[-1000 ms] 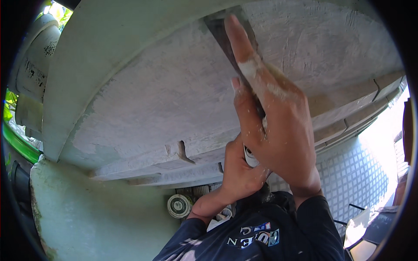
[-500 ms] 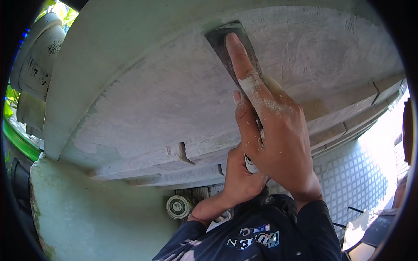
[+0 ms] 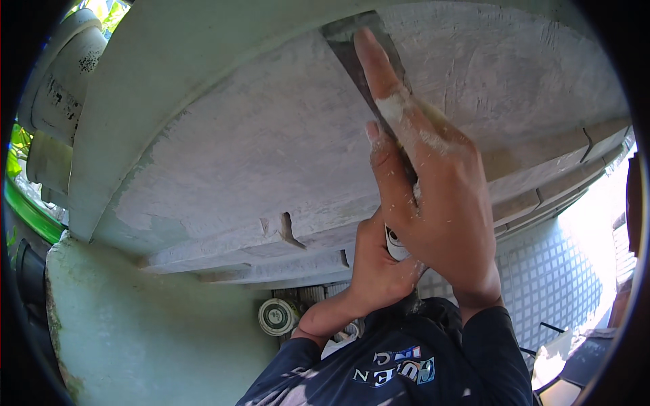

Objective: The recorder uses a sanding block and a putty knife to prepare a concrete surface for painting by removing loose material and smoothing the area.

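A putty knife (image 3: 347, 51) with a dark, tapering blade lies against the pale plastered surface (image 3: 264, 128) overhead. My right hand (image 3: 443, 176) is closed round it, the index finger stretched along the blade and the thumb beside its narrow part. White dust clings to the fingers. Just below, my left hand (image 3: 382, 264) is closed round a white handle (image 3: 395, 245) with a dark hole in its end, close against the right palm. Whether this handle belongs to the same knife cannot be told, since my hands cover the rest.
A greenish curved border (image 3: 156, 101) edges the plastered surface. Notched ledges (image 3: 298, 237) run below it. A greenish wall (image 3: 156, 325) stands at left, with a round-lidded container (image 3: 277, 317) near it. A column (image 3: 64, 91) is far left; a chair (image 3: 562, 365) is lower right.
The putty knife and my right hand have moved slightly farther up, the blade reaching the greenish border. My left hand has shifted slightly right and up, still closed.
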A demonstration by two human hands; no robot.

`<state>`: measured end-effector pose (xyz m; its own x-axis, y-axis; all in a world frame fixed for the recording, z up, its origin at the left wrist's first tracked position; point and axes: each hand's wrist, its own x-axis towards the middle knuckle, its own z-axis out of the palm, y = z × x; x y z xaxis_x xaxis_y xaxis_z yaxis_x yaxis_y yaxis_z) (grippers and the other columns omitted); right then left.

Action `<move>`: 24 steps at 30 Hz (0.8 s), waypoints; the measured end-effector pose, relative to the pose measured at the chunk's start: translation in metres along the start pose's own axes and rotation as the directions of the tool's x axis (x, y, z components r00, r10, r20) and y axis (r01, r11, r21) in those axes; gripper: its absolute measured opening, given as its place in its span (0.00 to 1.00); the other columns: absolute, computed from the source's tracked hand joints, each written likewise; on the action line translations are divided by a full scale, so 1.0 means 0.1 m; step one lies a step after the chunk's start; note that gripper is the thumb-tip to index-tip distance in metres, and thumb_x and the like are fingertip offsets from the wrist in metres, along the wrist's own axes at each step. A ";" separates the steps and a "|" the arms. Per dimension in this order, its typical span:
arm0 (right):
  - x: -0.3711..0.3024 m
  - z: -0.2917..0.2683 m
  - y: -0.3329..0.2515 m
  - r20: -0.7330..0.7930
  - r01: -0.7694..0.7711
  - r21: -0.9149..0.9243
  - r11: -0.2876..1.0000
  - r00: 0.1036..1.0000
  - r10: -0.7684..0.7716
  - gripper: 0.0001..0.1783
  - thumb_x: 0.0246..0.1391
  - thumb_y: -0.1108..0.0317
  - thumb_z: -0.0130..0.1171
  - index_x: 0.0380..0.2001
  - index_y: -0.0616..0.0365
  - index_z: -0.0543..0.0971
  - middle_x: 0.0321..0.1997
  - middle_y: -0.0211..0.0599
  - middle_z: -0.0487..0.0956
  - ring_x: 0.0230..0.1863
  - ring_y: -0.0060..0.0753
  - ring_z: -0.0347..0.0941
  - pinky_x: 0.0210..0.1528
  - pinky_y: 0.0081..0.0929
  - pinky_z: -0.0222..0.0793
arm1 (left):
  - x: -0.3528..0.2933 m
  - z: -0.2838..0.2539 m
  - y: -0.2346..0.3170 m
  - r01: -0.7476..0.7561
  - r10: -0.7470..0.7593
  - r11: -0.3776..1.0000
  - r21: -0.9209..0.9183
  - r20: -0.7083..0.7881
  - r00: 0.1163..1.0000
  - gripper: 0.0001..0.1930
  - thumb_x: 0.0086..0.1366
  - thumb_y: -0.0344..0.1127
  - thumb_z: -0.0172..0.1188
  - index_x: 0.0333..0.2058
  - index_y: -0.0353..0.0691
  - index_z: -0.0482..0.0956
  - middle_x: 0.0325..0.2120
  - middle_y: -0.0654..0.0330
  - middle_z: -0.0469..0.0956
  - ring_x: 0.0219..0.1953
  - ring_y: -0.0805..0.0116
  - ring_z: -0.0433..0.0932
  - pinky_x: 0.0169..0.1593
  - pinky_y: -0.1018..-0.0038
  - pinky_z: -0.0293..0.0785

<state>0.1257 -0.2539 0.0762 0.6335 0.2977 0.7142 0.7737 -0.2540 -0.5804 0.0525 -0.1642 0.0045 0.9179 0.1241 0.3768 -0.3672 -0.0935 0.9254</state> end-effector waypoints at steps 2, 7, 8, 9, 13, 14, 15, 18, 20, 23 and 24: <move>-0.04 0.04 0.02 0.012 -0.002 0.000 1.000 1.000 0.002 0.36 0.63 0.76 0.51 0.73 0.42 0.60 0.64 0.49 0.74 0.58 0.55 0.77 0.55 0.41 0.75 | -0.03 -0.03 -0.08 0.039 -0.039 0.999 0.012 -0.001 0.999 0.20 0.55 0.28 0.66 0.47 0.29 0.75 0.36 0.56 0.82 0.41 0.73 0.77 0.47 0.74 0.72; 0.01 -0.03 -0.03 -0.001 0.007 0.013 1.000 1.000 -0.007 0.36 0.62 0.77 0.50 0.73 0.42 0.61 0.65 0.50 0.74 0.59 0.55 0.76 0.56 0.42 0.74 | 0.01 0.02 0.05 -0.011 0.011 1.000 0.022 -0.002 1.000 0.20 0.55 0.27 0.66 0.47 0.28 0.74 0.35 0.56 0.82 0.40 0.73 0.78 0.46 0.74 0.73; 0.01 -0.04 -0.02 0.004 0.004 0.029 1.000 1.000 -0.004 0.36 0.62 0.76 0.51 0.73 0.43 0.61 0.65 0.50 0.74 0.60 0.55 0.75 0.57 0.42 0.74 | 0.03 0.02 0.05 -0.012 0.011 0.999 0.047 0.013 1.000 0.20 0.55 0.27 0.66 0.47 0.28 0.74 0.35 0.56 0.82 0.40 0.73 0.78 0.46 0.73 0.73; 0.01 -0.04 -0.01 0.008 0.000 0.043 0.999 1.000 0.000 0.36 0.62 0.76 0.51 0.72 0.43 0.61 0.65 0.49 0.74 0.60 0.56 0.75 0.57 0.42 0.73 | 0.03 0.01 0.02 -0.015 0.014 0.999 0.047 0.013 1.000 0.20 0.55 0.27 0.66 0.47 0.28 0.74 0.35 0.56 0.82 0.40 0.73 0.78 0.46 0.73 0.73; 0.00 0.02 0.03 0.054 -0.031 -0.007 0.999 0.998 0.031 0.35 0.62 0.76 0.51 0.72 0.46 0.61 0.65 0.49 0.73 0.60 0.56 0.75 0.58 0.42 0.73 | 0.04 -0.01 -0.04 -0.034 0.035 0.998 0.043 -0.001 0.999 0.20 0.55 0.27 0.66 0.46 0.29 0.74 0.35 0.56 0.82 0.40 0.73 0.78 0.45 0.74 0.73; 0.03 -0.01 0.02 0.033 -0.005 0.014 1.000 0.999 0.004 0.35 0.62 0.76 0.51 0.72 0.46 0.61 0.65 0.48 0.73 0.60 0.56 0.75 0.58 0.42 0.73 | 0.04 0.01 -0.01 -0.046 0.046 0.998 0.044 -0.001 0.999 0.20 0.55 0.27 0.65 0.46 0.29 0.75 0.34 0.56 0.82 0.39 0.73 0.78 0.45 0.74 0.73; 0.05 -0.04 0.01 0.012 0.023 0.034 0.999 1.000 -0.023 0.36 0.62 0.76 0.51 0.72 0.45 0.61 0.66 0.48 0.73 0.60 0.56 0.75 0.58 0.42 0.73 | 0.03 0.02 0.01 -0.044 0.044 0.998 0.041 0.003 0.999 0.20 0.55 0.27 0.65 0.46 0.29 0.75 0.34 0.56 0.82 0.39 0.73 0.78 0.45 0.74 0.73; 0.02 -0.01 0.03 0.018 0.025 0.031 0.999 1.000 -0.026 0.36 0.63 0.75 0.51 0.73 0.43 0.60 0.66 0.47 0.73 0.59 0.57 0.75 0.57 0.42 0.74 | 0.02 0.00 0.01 0.113 -0.113 0.993 -0.026 0.016 0.994 0.19 0.55 0.27 0.65 0.46 0.29 0.75 0.34 0.57 0.82 0.39 0.74 0.78 0.45 0.74 0.73; -0.03 0.04 0.06 0.040 0.008 0.025 1.000 0.999 -0.009 0.36 0.63 0.75 0.51 0.73 0.42 0.59 0.66 0.47 0.73 0.59 0.57 0.75 0.57 0.43 0.74 | 0.00 -0.01 -0.09 -0.016 0.016 1.000 -0.001 -0.018 1.000 0.18 0.55 0.27 0.65 0.45 0.29 0.75 0.34 0.56 0.82 0.38 0.74 0.78 0.45 0.74 0.73; 0.03 0.00 0.03 0.053 -0.004 -0.020 1.000 0.999 0.005 0.36 0.64 0.74 0.51 0.73 0.41 0.58 0.66 0.47 0.73 0.59 0.56 0.75 0.58 0.43 0.74 | 0.02 0.03 -0.08 -0.030 0.027 0.999 -0.046 -0.052 0.998 0.17 0.56 0.27 0.64 0.45 0.30 0.76 0.34 0.57 0.82 0.38 0.74 0.78 0.44 0.75 0.73; 0.04 -0.02 0.01 0.052 0.004 -0.052 0.999 0.999 -0.001 0.36 0.64 0.74 0.51 0.74 0.41 0.57 0.66 0.46 0.73 0.59 0.56 0.75 0.58 0.43 0.74 | 0.02 0.03 -0.06 -0.026 0.024 0.999 -0.047 -0.049 0.999 0.17 0.56 0.27 0.64 0.45 0.30 0.76 0.34 0.57 0.82 0.38 0.74 0.78 0.44 0.75 0.73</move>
<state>0.1294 -0.2546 0.0793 0.6323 0.3454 0.6934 0.7745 -0.3005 -0.5566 0.0572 -0.1661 -0.0003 0.9006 0.1698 0.4002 -0.3976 -0.0504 0.9162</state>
